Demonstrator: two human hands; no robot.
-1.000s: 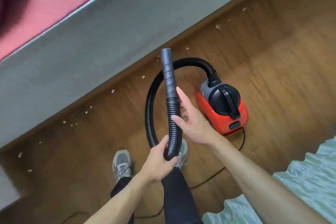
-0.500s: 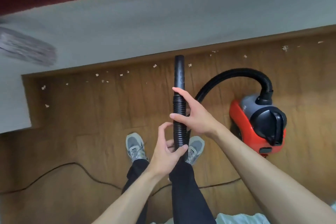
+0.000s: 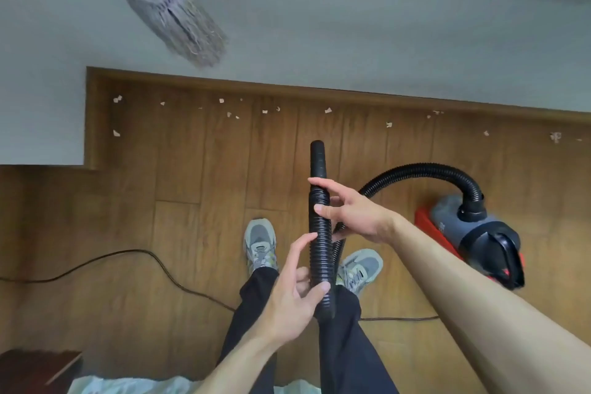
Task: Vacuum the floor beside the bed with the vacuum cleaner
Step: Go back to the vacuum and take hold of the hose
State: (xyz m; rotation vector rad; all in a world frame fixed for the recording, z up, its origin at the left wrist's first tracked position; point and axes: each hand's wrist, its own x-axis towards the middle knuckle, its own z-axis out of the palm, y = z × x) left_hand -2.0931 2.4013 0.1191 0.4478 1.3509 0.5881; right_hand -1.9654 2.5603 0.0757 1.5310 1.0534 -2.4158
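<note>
Head view looks straight down on the hose (image 3: 319, 249), held in front of the person's legs with its smooth nozzle (image 3: 318, 160) pointing toward the bed (image 3: 351, 41) and seemingly clear of the floor (image 3: 192, 185). The left hand (image 3: 294, 294) has a loose grip low on the ribbed part, thumb and fingers curled partway round it. The right hand (image 3: 355, 214) sits higher, forefinger and thumb laid nearly straight across the joint of hose and nozzle, touching but not closed round. The vacuum cleaner (image 3: 473, 233) stands on the floor to the right, its hose arching over to the hands. Pale scraps (image 3: 265, 111) lie in a line along the foot of the bed. To do this step well, I judge the right hand should close firmly just behind the nozzle, the left should feed slack, and the tip should drop low and sweep along that line; the cord (image 3: 153, 257) by the feet could snag
</note>
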